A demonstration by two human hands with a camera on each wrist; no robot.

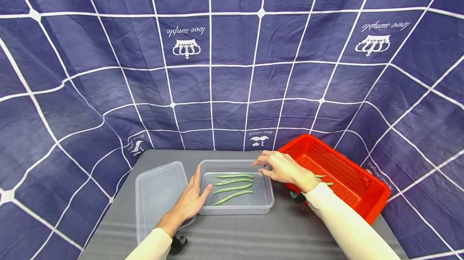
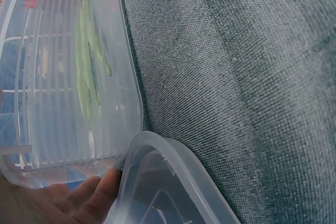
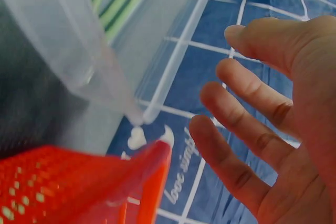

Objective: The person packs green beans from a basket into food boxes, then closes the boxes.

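Observation:
A clear plastic container stands on the table with several green beans lying side by side on its floor. My left hand rests against its left end, thumb over the rim; in the left wrist view the fingers touch the end wall. Above the right end hovers my right hand, fingers apart and loosely bent. The right wrist view shows that hand holding nothing, beside the container's corner.
To the left a clear lid lies flat on the grey table, its edge near the container. A red slotted basket stands at the right, with a few green beans inside. Blue checked cloth hangs behind and at the sides.

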